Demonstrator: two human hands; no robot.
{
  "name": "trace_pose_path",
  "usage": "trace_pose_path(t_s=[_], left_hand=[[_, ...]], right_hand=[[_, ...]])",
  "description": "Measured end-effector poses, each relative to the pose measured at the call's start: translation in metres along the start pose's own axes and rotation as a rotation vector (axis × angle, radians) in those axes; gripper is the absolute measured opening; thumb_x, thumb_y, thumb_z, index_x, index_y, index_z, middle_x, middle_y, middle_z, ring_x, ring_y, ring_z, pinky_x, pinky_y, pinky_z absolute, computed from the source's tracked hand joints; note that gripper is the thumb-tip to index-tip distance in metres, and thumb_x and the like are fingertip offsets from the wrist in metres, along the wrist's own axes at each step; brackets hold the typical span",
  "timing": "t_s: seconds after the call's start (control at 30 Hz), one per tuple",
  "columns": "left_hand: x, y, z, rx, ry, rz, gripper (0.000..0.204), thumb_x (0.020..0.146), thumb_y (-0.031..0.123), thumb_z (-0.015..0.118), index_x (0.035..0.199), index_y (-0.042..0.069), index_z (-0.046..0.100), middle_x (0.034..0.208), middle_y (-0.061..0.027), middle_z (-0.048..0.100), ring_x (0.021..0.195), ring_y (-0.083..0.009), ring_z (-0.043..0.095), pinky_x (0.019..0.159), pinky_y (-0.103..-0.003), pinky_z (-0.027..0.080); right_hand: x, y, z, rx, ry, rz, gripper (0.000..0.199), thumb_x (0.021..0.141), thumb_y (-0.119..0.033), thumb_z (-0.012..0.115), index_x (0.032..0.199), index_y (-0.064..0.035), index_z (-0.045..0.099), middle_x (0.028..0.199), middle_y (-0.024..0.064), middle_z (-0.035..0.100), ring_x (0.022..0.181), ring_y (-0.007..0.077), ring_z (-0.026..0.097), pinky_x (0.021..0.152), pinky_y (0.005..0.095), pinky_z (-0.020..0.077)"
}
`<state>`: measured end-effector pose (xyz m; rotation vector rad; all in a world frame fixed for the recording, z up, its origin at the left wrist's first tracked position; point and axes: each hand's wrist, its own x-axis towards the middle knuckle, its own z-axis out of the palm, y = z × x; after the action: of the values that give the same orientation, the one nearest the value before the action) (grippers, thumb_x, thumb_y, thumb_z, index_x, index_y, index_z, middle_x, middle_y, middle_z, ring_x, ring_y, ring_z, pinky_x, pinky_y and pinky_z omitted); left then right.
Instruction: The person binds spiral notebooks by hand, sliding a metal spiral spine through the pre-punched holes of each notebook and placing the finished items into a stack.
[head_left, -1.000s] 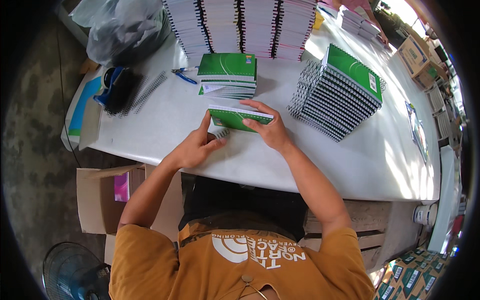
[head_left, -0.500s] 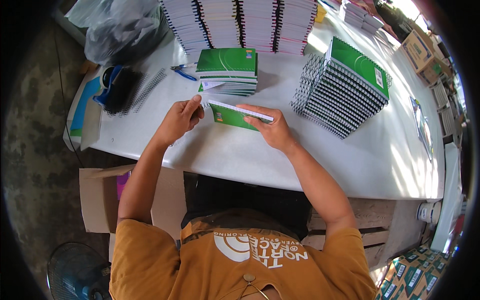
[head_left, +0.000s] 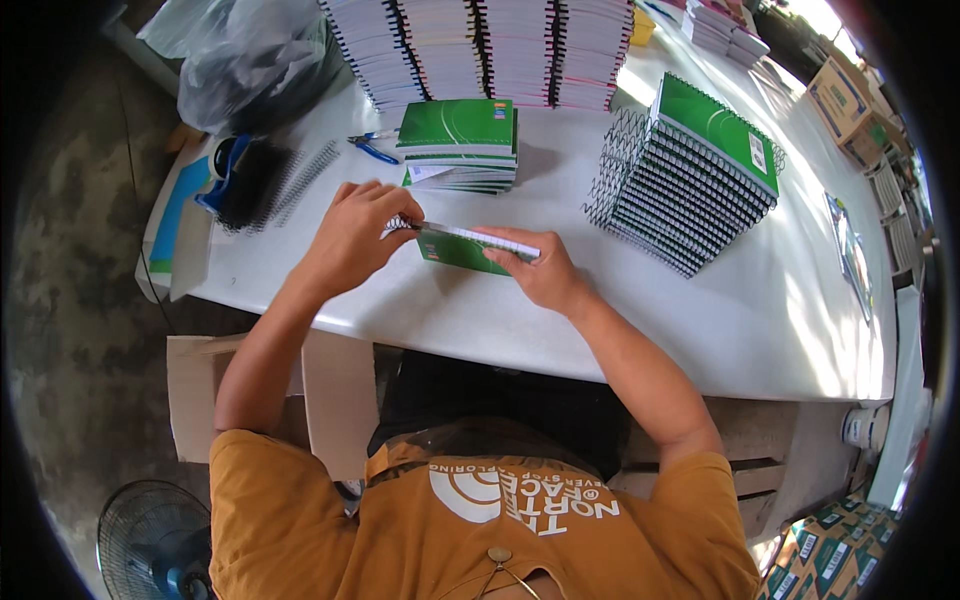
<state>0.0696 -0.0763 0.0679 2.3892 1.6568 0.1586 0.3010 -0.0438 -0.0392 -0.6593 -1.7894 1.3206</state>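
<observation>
My right hand [head_left: 540,268] grips a green-covered notebook [head_left: 462,252], its page edge turned up and its cover toward me. At the notebook's left end, my left hand [head_left: 365,235] pinches a dark wire spiral coil [head_left: 402,222] against the top edge. How far the coil runs into the holes cannot be made out. Just beyond lies a stack of green notebooks without coils [head_left: 458,125]. To the right stands a tall stack of spiral-bound green notebooks [head_left: 690,185], coils outward.
Blue-handled pliers [head_left: 375,150] lie left of the unbound stack. Loose dark coils [head_left: 265,185] sit beside a blue tape dispenser [head_left: 228,165]. Thick bound books [head_left: 490,50] and a grey plastic bag [head_left: 255,70] line the back. An open carton [head_left: 335,400] stands below the table's front edge.
My left hand has moved right and closed in on the notebook's left end, with the coil now against its edge. The notebook has dropped slightly toward me.
</observation>
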Motion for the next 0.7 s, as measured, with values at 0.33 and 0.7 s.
trace_pose_path(t_s=[0.33, 0.7], left_hand=[[-0.044, 0.017, 0.084, 0.528, 0.702, 0.055, 0.105, 0.078, 0.070, 0.037, 0.137, -0.013, 0.011, 0.142, -0.0362, 0.008, 0.134, -0.0497, 0.004, 0.103, -0.060, -0.004], [-0.038, 0.013, 0.091, 0.400, 0.958, 0.087, 0.101, 0.080, 0.070, 0.037, 0.138, -0.010, 0.017, 0.143, -0.0353, 0.001, 0.130, -0.0558, -0.001, 0.101, -0.064, -0.006]], right_hand=[[-0.016, -0.015, 0.024, -0.088, 0.083, -0.191, 0.028, 0.082, -0.001, 0.061, 0.110, -0.0042, 0.062, 0.097, 0.0163, 0.066, 0.081, 0.0251, 0.066, 0.072, 0.0282, 0.0503], [-0.023, -0.029, 0.031, -0.259, -0.040, -0.375, 0.030, 0.079, 0.002, 0.061, 0.108, -0.0027, 0.063, 0.096, 0.0140, 0.067, 0.078, 0.0190, 0.066, 0.068, 0.0285, 0.0519]])
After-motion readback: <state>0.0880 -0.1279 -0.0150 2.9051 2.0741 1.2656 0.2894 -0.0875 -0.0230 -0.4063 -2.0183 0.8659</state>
